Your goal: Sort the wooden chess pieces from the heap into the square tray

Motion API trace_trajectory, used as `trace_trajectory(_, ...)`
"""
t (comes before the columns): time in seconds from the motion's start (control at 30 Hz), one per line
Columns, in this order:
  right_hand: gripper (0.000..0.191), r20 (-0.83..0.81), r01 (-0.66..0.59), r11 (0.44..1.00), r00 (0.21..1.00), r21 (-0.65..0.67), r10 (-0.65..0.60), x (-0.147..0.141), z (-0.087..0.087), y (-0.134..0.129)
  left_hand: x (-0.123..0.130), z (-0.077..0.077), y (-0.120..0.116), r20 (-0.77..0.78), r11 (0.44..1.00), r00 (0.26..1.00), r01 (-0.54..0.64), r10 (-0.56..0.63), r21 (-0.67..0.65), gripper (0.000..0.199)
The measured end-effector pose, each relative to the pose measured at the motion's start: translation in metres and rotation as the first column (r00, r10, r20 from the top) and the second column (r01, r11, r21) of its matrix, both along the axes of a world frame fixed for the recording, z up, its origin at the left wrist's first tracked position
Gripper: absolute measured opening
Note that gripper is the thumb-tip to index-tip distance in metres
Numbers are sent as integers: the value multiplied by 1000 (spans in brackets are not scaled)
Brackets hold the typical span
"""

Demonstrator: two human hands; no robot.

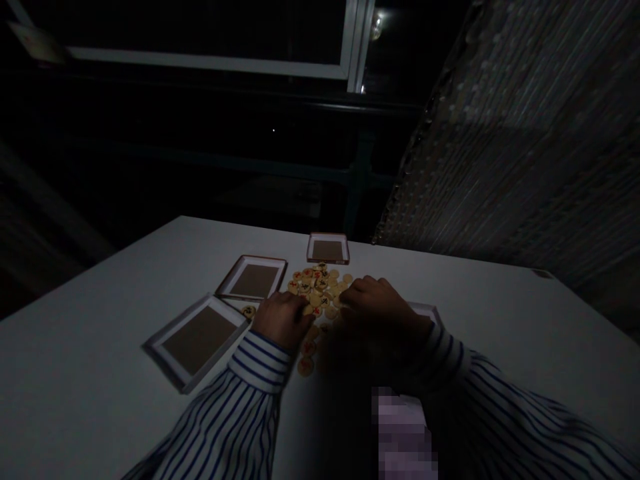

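A heap of round wooden xiangqi pieces point(315, 299), marked with red and black characters, lies in the middle of the white table. My left hand point(284, 320) is at the heap's near left edge, fingers curled and thumb close to the pieces. Across from it, my right hand point(375, 303) has its fingers bent down against the right edge of the heap. Whatever either hand holds is hidden under the fingers. Just right of my left wrist, a few red-marked pieces point(305, 365) lie in a short row. One black-marked piece point(248, 311) sits left of my left hand.
Shallow open box parts stand around the heap: a small tray point(344, 248) behind, a brown-rimmed tray point(283, 272) and a larger white-walled one point(170, 379) at left, another point(426, 309) partly behind my right wrist. A bead curtain point(480, 147) hangs at right. The light is dim.
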State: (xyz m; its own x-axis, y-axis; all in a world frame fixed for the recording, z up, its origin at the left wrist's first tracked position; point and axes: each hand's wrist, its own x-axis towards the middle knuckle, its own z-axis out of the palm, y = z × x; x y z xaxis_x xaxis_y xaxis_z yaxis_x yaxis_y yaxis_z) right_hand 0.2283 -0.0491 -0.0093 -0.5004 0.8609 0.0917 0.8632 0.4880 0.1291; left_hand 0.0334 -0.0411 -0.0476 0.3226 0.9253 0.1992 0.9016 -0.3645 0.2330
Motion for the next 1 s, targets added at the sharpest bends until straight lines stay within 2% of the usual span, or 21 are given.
trace_trajectory(0.13,21,-70,-19,1000,997,17,20,-19,-4,2,4,-1,0,-31,1000,1000,0,-1,-15,26)
trace_trajectory(0.27,21,-163,-28,997,986,66,39,-25,-16,7,2,-4,3,-5,1000,1000,3,-3,-16,25)
trace_trajectory(0.33,21,-197,-28,995,979,95,46,-25,-22,9,0,-5,3,59,1000,998,26,-25,-14,25)
trace_trajectory(0.4,21,-226,-23,992,973,126,52,-25,-27,10,-2,-5,3,202,999,979,39,-34,-24,27)
trace_trajectory(0.5,22,-281,-58,986,954,159,101,-25,-30,10,-5,-3,2,486,987,871,8,73,-163,33)
trace_trajectory(0.6,23,-359,-116,978,917,173,172,-27,-31,9,-5,-4,2,723,918,649,94,237,-385,36)
trace_trajectory(0.67,23,-397,-138,977,897,161,193,-28,-30,8,-5,-6,3,819,878,489,193,301,-438,38)
trace_trajectory(0.73,24,-421,-161,977,883,141,207,-30,-30,7,-4,-7,4,862,863,383,247,331,-441,39)
trace_trajectory(0.87,29,-449,-201,972,862,126,236,-31,-29,5,-4,-6,4,887,855,316,292,337,-429,37)
trace_trajectory(1.0,32,-450,-209,969,858,134,247,-31,-31,5,-6,-2,3,875,849,344,288,341,-444,38)
